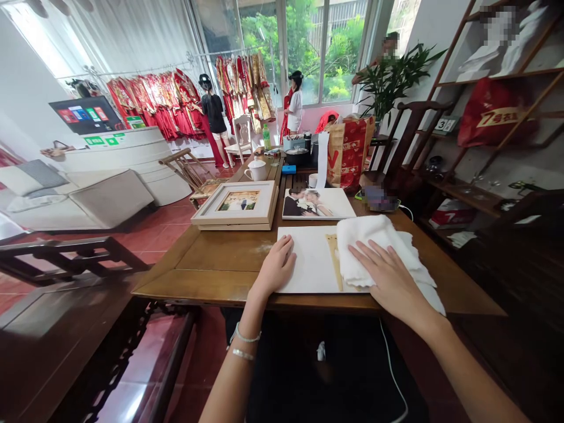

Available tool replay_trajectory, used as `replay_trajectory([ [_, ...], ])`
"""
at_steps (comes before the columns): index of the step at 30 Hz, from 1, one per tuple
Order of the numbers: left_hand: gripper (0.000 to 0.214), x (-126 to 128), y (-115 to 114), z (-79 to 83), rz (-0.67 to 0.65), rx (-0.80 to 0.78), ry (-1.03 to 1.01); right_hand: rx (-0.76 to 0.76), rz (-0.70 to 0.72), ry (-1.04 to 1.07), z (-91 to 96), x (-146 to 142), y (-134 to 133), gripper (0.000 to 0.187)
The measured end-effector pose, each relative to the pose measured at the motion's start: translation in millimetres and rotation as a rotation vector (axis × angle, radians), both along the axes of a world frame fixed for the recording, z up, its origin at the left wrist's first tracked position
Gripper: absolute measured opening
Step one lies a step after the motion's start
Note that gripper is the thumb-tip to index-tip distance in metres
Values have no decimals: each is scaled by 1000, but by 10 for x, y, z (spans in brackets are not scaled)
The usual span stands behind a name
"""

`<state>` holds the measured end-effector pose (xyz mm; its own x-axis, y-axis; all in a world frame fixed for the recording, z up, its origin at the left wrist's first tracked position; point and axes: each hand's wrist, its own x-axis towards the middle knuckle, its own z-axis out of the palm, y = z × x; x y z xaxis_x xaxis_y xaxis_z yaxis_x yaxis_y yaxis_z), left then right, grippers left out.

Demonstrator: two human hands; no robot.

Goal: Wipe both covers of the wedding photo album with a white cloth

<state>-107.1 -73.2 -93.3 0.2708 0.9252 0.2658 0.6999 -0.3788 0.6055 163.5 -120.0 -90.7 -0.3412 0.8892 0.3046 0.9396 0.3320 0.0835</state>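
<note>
A white photo album lies flat on the wooden table near its front edge. My left hand rests on the album's left edge, fingers curled over it. My right hand lies flat, fingers stretched, on a folded white towel that covers the album's right part. A tan strip of the album shows beside the towel.
A stack of framed photos and a photo print lie further back. Behind them stand a white mug, a pot, a red-patterned bag and a phone. Two people stand by racks of red garments. Shelves line the right.
</note>
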Motion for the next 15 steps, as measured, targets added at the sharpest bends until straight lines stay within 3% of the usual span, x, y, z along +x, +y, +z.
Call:
replay_trajectory([
  [5,43,-10,6,-15,-5,17,0,-46,203,42,22,300,-243,92],
  [7,42,-13,14,-28,-10,29,-7,-63,224,53,28,426,-253,91],
  [11,43,-7,14,-31,-11,31,-8,-38,109,74,-1,522,-162,85],
  [15,43,1,12,-31,-7,23,2,-2,-27,65,-33,420,27,78],
])
